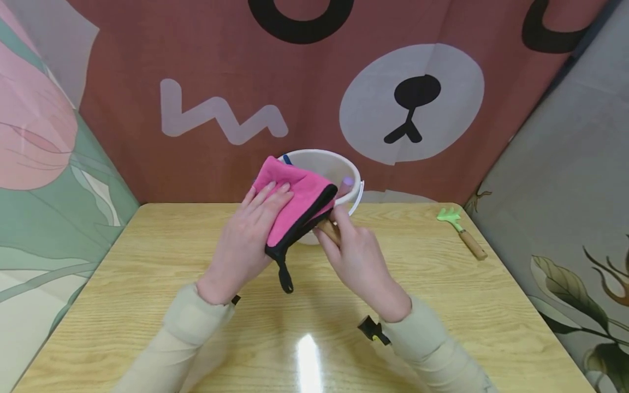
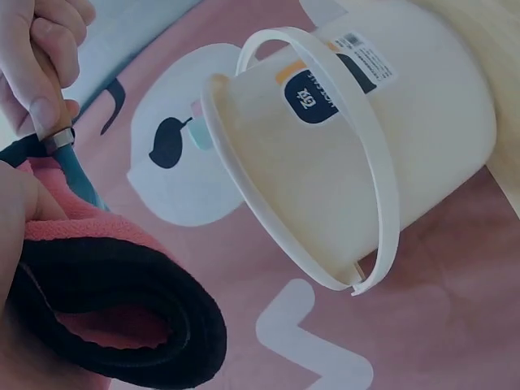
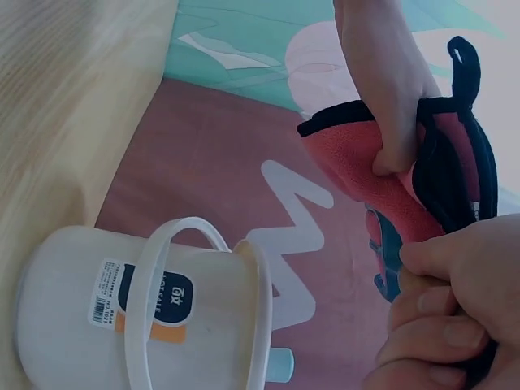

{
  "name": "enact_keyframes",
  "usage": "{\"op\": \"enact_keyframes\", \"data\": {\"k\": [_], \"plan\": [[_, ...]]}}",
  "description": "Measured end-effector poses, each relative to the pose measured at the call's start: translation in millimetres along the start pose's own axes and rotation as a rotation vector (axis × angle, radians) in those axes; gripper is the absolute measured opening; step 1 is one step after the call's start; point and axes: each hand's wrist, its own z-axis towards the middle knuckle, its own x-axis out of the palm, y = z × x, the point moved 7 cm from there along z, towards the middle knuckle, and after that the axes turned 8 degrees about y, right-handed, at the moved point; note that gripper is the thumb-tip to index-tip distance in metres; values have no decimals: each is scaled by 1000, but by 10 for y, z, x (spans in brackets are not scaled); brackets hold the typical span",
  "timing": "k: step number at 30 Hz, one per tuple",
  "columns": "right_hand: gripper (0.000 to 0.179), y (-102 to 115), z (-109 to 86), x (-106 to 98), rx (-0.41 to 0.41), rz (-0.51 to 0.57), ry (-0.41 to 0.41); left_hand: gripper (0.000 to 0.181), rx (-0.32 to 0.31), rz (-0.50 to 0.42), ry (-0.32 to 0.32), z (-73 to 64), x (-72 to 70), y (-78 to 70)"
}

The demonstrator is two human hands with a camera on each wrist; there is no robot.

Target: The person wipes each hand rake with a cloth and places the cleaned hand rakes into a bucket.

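Note:
A pink cloth with black edging and a black hanging loop is folded over the head of a small hand rake. My left hand grips the cloth, fingers spread across its top and thumb beneath. In my right hand is the rake's wooden handle, close to the cloth's black edge. Part of the rake's blue pronged head shows beyond the cloth in the right wrist view; the rest is covered. Both hands are raised in front of a white bucket, overlapping it in the head view.
The bucket stands at the table's back edge, its handle hanging down at the side. A purple-looking end of something shows inside it. A green hand rake with a wooden handle lies at the table's right edge. Printed cloth hangs behind the table.

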Motion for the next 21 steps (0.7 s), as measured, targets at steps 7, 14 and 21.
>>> {"op": "enact_keyframes", "data": {"k": [7,14,21], "plan": [[24,20,-7,21,-17,-25,-5,59,-26,32,5,14,-3,21],[24,43,-21,35,-55,-27,-18,53,-64,73,-14,42,-11,-14],[26,58,-36,33,-77,-48,-39,40,-97,-1,-29,24,-7,-4]]}}
